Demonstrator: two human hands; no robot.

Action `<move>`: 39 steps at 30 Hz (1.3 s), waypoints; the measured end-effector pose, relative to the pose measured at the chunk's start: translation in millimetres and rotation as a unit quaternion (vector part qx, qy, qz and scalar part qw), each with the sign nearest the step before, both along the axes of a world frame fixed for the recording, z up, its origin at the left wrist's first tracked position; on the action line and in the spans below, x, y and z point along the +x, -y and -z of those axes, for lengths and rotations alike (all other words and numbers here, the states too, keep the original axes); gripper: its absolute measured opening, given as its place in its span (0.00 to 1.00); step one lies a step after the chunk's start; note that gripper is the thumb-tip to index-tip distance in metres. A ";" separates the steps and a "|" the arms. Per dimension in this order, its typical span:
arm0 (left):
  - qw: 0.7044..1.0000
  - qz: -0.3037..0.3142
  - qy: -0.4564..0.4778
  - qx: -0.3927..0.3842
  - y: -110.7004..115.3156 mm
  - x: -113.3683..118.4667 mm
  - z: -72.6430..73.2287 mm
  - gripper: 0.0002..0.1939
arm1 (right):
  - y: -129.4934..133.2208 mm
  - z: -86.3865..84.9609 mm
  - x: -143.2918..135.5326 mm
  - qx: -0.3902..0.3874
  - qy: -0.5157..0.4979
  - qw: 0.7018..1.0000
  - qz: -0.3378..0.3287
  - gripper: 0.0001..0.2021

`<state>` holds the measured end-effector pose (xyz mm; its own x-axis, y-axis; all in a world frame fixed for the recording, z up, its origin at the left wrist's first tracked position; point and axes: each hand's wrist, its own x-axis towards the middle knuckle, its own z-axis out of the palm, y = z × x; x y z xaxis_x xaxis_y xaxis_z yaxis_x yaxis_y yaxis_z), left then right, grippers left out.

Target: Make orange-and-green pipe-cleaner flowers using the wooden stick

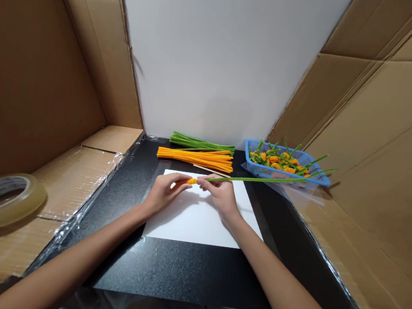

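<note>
Above a white sheet of paper (198, 223), my two hands meet at a small coiled orange pipe cleaner (192, 181). My left hand (165, 189) pinches the coil from the left, thumb and fingers closed round it. My right hand (221, 196) grips a long green pipe cleaner (262, 180) near the coil. The green stem runs out to the right, reaching over the basket's front. Fingers hide the exact join between coil and stem.
Behind the paper lie an orange pipe-cleaner bundle (198, 158), a green bundle (200, 142) and a thin wooden stick (211, 171). A blue basket (248, 152) at right holds several orange-and-green pieces. A tape roll (31, 204) rests on cardboard at left. Cardboard walls flank the black tabletop (178, 270).
</note>
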<state>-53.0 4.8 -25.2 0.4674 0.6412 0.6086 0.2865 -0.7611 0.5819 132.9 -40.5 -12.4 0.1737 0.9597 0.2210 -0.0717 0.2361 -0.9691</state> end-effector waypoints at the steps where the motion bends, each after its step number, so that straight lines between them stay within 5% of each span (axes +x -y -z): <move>1: 1.000 0.001 0.002 0.005 -0.1 0.3 1.6 0.10 | 0.1 0.2 -0.3 -0.001 0.000 1.000 0.003 0.12; 11: 0.999 -0.035 -0.009 0.009 -1.9 -0.7 6.9 0.16 | -3.5 3.1 1.1 -0.021 -0.056 0.998 0.016 0.13; 15: 0.997 -0.076 -0.001 0.022 -6.0 -2.2 10.4 0.09 | -7.1 2.9 10.2 -0.024 -0.076 0.996 0.039 0.13; 30: 0.996 -0.067 -0.046 0.020 -1.1 -2.3 7.0 0.06 | -5.0 6.0 4.3 -0.062 -0.111 0.992 0.009 0.16; 39: 0.990 -0.081 -0.111 0.027 -1.2 -1.7 5.1 0.14 | -5.5 -2.0 14.8 -0.063 -0.144 0.987 0.045 0.17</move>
